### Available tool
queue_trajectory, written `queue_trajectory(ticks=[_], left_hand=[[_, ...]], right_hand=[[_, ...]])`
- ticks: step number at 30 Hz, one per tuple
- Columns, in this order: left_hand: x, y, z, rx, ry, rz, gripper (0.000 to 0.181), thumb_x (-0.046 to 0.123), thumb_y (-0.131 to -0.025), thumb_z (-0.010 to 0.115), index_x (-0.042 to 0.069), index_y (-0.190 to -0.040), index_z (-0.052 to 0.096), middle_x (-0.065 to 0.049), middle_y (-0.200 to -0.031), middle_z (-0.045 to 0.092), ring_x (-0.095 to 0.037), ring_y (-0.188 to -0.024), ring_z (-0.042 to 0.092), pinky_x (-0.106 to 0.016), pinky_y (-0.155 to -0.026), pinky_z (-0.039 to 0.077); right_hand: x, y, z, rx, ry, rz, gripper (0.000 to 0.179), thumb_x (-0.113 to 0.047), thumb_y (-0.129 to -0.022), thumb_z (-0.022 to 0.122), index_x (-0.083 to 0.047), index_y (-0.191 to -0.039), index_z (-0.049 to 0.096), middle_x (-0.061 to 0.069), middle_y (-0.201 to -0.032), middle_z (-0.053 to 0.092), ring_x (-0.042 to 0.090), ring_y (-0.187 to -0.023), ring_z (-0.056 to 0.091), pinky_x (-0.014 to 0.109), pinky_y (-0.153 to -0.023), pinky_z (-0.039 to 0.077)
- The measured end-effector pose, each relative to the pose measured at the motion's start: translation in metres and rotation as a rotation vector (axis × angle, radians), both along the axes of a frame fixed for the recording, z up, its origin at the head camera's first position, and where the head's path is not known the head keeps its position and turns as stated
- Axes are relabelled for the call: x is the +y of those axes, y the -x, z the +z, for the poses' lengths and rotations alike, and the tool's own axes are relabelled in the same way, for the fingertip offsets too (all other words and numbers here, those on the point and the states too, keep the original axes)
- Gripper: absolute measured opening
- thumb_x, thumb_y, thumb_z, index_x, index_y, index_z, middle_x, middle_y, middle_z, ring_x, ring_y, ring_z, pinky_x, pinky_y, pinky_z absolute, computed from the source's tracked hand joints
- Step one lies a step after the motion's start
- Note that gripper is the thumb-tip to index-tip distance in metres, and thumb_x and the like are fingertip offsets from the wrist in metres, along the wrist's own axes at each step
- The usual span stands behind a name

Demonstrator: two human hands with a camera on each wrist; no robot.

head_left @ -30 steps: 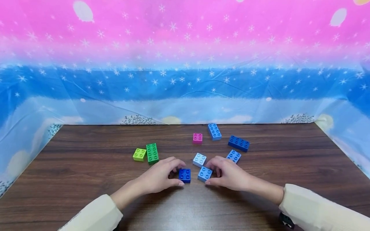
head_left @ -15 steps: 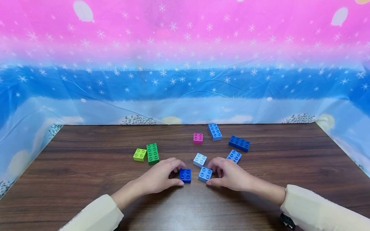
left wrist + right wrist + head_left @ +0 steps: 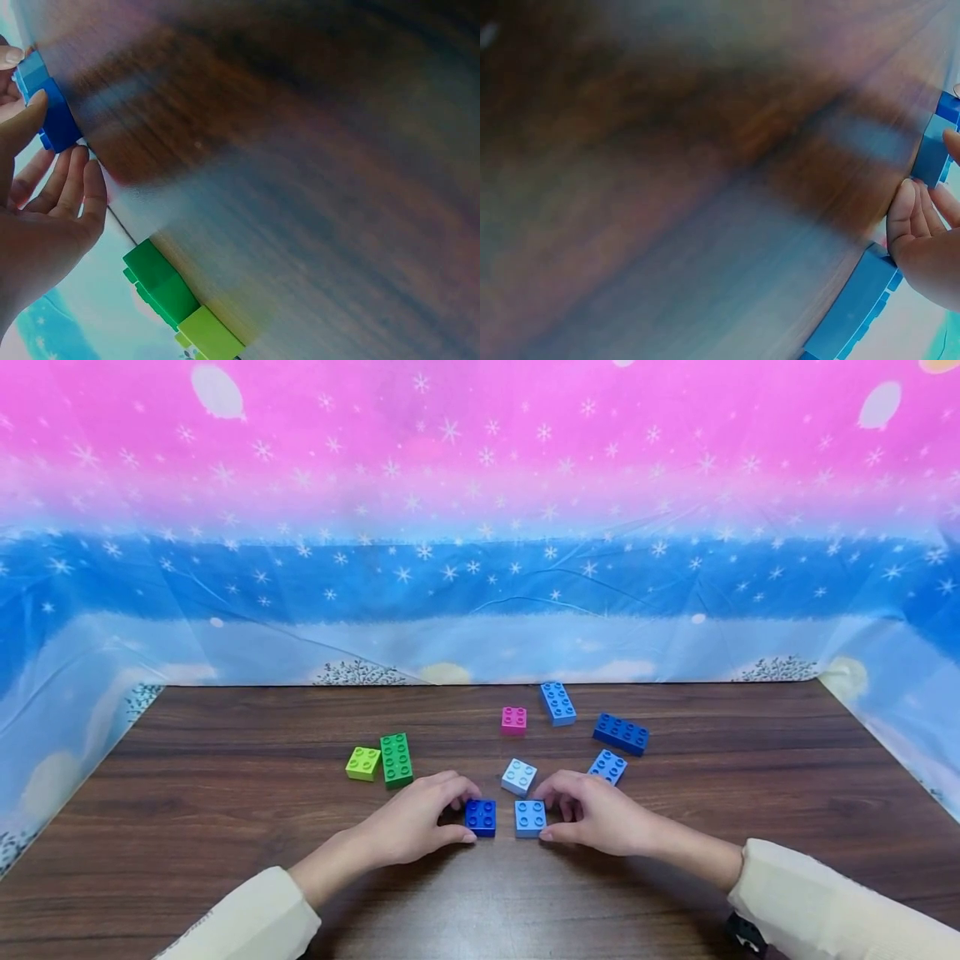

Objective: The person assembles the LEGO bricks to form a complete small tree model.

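Near the middle of the table my left hand [image 3: 408, 822] holds a dark blue two-by-two toy brick [image 3: 480, 817] between thumb and fingers. Facing it across a narrow gap, my right hand [image 3: 598, 817] pinches a light blue two-by-two brick [image 3: 530, 818] by its right side. Both bricks sit studs up, roughly level with each other. In the left wrist view, the thumb lies against the dark blue brick [image 3: 61, 124]. The right wrist view has the thumb and fingertips at the light blue brick [image 3: 931, 150]. Just behind the pair lies a pale blue brick [image 3: 519, 776].
On the left, a lime brick [image 3: 363, 763] adjoins a long green brick [image 3: 397, 760]. A pink brick [image 3: 513, 720] and a long blue brick [image 3: 557, 703] lie farther back. Right of these are a navy brick [image 3: 621, 733] and a blue brick [image 3: 607, 767] partly behind my right hand.
My right hand has turned the light blue brick from a slant to square with the dark blue one, drawing it slightly nearer, away from the pale blue brick. The left hand stays put.
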State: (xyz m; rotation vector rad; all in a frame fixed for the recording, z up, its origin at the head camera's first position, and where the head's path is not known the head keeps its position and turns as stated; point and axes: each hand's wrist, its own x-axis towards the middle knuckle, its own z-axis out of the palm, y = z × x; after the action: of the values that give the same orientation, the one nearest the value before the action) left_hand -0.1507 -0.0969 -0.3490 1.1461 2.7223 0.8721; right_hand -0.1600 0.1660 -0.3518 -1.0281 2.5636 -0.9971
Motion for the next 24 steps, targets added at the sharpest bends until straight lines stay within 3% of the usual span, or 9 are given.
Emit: queue_trajectory(ticks=[18, 24], left_hand=[[-0.0009, -0.0010, 0.0029, -0.018, -0.014, 0.006, 0.028, 0.014, -0.082, 0.068, 0.004, -0.107, 0.058, 0.000, -0.093, 0.055, -0.015, -0.084, 0.052, -0.030, -0.075, 0.045], [0.0025, -0.0030, 0.0063, -0.054, -0.029, 0.005, 0.027, 0.014, -0.085, 0.065, 0.006, -0.109, 0.056, 0.001, -0.095, 0.056, -0.014, -0.084, 0.053, -0.030, -0.074, 0.046]], right_hand=[[0.0019, 0.0027, -0.0015, -0.022, 0.013, 0.025, 0.027, -0.018, -0.080, 0.070, -0.011, -0.104, 0.060, -0.002, -0.093, 0.056, 0.008, -0.070, 0.050, 0.023, -0.060, 0.045], [0.0031, 0.0043, -0.0015, -0.082, 0.031, 0.021, 0.028, -0.017, -0.080, 0.071, -0.011, -0.105, 0.059, -0.001, -0.090, 0.056, 0.009, -0.069, 0.050, 0.024, -0.059, 0.045]])
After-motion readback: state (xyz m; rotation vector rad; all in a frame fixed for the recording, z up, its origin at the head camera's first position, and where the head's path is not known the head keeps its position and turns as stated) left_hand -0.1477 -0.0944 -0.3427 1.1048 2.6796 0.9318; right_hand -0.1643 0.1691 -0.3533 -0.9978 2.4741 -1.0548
